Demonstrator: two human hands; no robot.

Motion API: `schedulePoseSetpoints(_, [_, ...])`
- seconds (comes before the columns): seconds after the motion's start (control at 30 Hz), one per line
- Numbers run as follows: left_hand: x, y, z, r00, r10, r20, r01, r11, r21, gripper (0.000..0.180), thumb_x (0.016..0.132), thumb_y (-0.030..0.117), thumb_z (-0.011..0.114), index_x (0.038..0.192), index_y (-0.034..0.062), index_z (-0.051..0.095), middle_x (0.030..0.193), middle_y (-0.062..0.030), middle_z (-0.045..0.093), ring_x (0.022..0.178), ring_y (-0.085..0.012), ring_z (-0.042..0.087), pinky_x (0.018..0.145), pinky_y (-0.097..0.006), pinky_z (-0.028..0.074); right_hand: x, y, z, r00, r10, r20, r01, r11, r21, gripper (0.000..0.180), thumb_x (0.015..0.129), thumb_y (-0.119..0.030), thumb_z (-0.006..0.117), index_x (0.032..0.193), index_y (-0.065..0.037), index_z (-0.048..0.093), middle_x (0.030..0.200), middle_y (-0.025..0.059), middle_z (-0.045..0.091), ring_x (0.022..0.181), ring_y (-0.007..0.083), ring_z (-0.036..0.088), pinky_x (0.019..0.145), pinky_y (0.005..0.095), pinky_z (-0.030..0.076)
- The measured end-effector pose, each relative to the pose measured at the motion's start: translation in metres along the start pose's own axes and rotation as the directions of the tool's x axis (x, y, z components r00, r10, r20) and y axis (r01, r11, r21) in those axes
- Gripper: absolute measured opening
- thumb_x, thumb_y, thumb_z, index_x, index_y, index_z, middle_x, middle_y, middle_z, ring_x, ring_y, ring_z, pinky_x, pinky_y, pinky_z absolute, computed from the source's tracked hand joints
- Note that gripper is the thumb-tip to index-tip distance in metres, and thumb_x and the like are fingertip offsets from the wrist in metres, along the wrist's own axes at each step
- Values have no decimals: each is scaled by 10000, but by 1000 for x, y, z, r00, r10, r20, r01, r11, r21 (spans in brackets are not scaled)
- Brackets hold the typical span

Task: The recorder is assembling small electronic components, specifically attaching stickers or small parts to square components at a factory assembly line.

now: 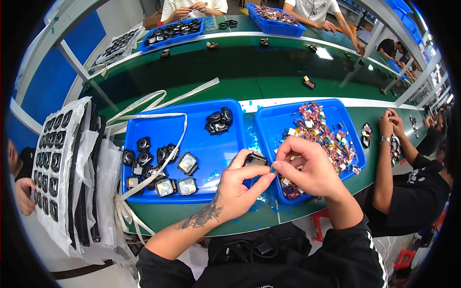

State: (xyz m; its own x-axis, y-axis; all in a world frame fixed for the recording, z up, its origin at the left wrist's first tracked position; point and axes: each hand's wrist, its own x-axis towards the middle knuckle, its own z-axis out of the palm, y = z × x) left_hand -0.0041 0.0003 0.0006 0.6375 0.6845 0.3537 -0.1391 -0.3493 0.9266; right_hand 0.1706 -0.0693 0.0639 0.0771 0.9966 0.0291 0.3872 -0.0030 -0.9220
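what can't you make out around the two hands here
- Black case, head view: its lower part is hidden by the left hand.
- Blue bit at the fingertips, head view: too small and part-covered by fingers to identify.
- Colourful parts, head view: some are hidden behind the right hand.

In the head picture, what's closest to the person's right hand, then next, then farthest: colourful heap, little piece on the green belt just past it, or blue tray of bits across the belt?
From the right hand:
1. Colourful heap, right by it, in the near tray.
2. Little piece, straight ahead on the green belt.
3. Far blue tray, across the belt.
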Motion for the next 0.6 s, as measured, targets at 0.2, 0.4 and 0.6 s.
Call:
schedulePoseSetpoints(0.2, [0,-1,-2,1000,0,17,-2,998,68,144,812,95,725,930,15,710,962,-150,610,872,-255,604,752,-340,489,1,4,-7,996,27,90,-26,1000,-18,104,858,-28,667,883,0,570,775,1,571,724,45,563,598,209,491])
schedulePoseSetpoints(0.4, [1,-3,-2,996,-82,41,82,996,24,146,825,114,718,919,4,703,937,-144,604,846,-243,593,735,-336,476,2,7,3,860,-502,95,436,624,-648,110,778,10,662,840,-32,581,770,74,594,624,201,612,545,303,497])
schedulePoseSetpoints(0.6, [3,-5,-8,967,-251,31,253,954,-160,152,903,117,647,977,-2,706,922,-99,621,866,-158,556,769,-285,439,-17,11,15,960,-274,-60,229,890,-395,125,792,-8,671,894,-26,602,809,104,602,647,246,623,562,331,501])
